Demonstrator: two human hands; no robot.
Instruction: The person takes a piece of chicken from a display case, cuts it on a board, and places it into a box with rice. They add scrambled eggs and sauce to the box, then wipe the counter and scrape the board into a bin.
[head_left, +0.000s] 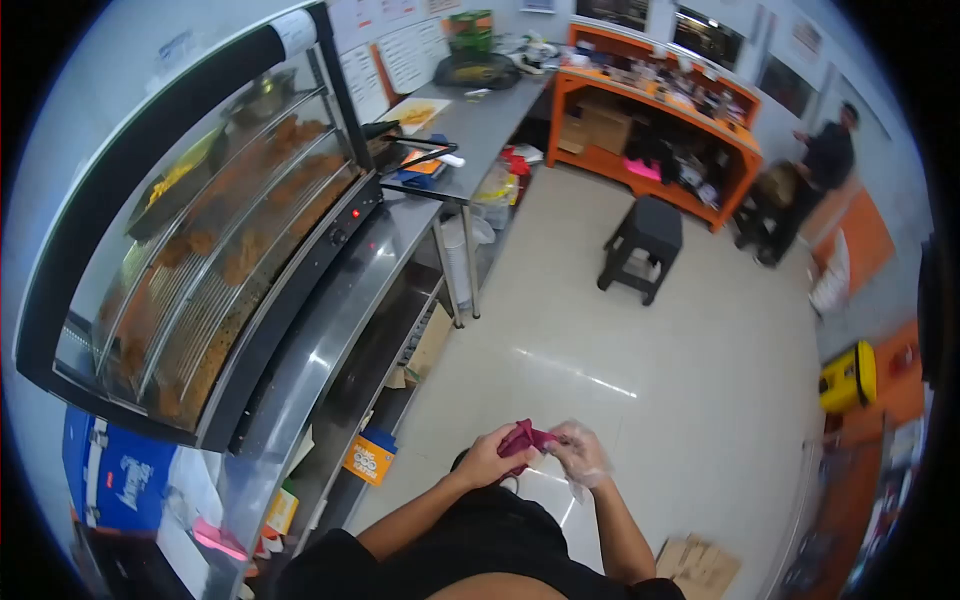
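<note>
In front of my body, low in the head view, my left hand (486, 460) is bare and wrapped round a soft maroon item (517, 441) that looks like a small pouch or folded cloth. My right hand (578, 456) wears a loose clear plastic glove. Its fingers pinch a narrow end of the same item, which stretches between the two hands. Both hands are above the tiled floor, close to my black clothing.
A glass warming cabinet (230, 220) with fried food stands on a steel counter (345, 290) at left. A black stool (645, 245), an orange shelf unit (655, 140) and a person (825, 160) are farther off. Flat cardboard (697, 570) lies at lower right.
</note>
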